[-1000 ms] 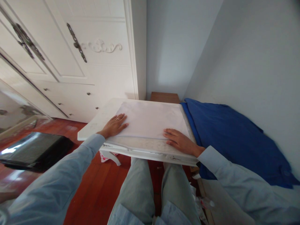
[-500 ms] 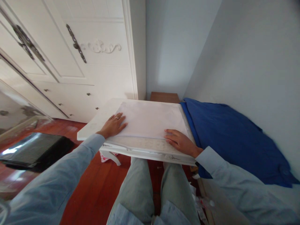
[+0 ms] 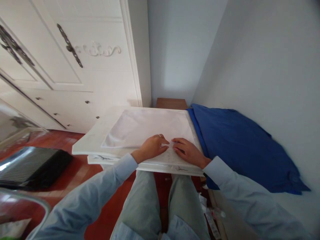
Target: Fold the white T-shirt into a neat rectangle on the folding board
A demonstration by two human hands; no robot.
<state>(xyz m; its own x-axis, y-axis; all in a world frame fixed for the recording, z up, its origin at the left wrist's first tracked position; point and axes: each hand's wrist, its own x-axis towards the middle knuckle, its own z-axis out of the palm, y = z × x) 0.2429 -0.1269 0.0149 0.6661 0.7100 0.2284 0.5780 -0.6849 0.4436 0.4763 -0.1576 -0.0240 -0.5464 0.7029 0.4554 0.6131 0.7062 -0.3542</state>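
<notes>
A white folded cloth (image 3: 147, 126) lies flat on a small white table (image 3: 95, 138) in front of my knees. My left hand (image 3: 151, 147) rests on the cloth's near edge, fingers stretched flat, a ring on one finger. My right hand (image 3: 186, 150) lies just to its right on the same edge, fingers flat and pointing left. The fingertips of both hands nearly meet. Neither hand grips anything.
A blue fabric (image 3: 240, 140) covers the surface to the right, against the wall. A white wardrobe (image 3: 75, 66) with drawers stands behind the table. A black flat object (image 3: 32, 165) lies on the red wood floor at left. A brown stool (image 3: 171, 103) sits beyond the table.
My left hand has slid from the cloth's left side to the middle of its near edge, close to my right hand. The view has shifted slightly to the right.
</notes>
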